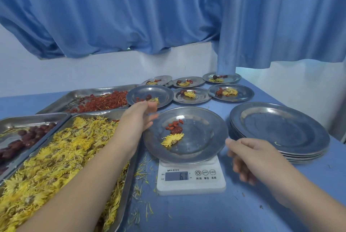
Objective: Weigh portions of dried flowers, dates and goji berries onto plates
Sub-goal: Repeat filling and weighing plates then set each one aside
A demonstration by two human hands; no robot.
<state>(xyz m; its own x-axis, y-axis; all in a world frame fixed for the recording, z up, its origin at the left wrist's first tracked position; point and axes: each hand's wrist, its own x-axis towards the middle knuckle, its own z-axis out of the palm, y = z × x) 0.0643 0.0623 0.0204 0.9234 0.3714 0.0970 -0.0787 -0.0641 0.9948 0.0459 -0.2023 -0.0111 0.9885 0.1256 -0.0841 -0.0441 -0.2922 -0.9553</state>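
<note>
Where the white scale (191, 175) stands nearest on the blue table (187, 213), a steel plate (202, 138) rests on top with one dried flower (172, 139), a date (176, 130) and a few goji berries (173, 124) left of its middle. The left hand (136, 117) hovers at the plate's left rim, fingers loosely bent and blurred, nothing seen in them; the food lies just right of those fingertips. The right hand (256, 156) is beside the right rim, thumb out, fingers slackly curled on nothing. A stack of plates (277, 128) sits further right. Three trays (129, 175) lie left; six filled plates (241, 93) stand beyond, under a blue curtain (131, 16).
</note>
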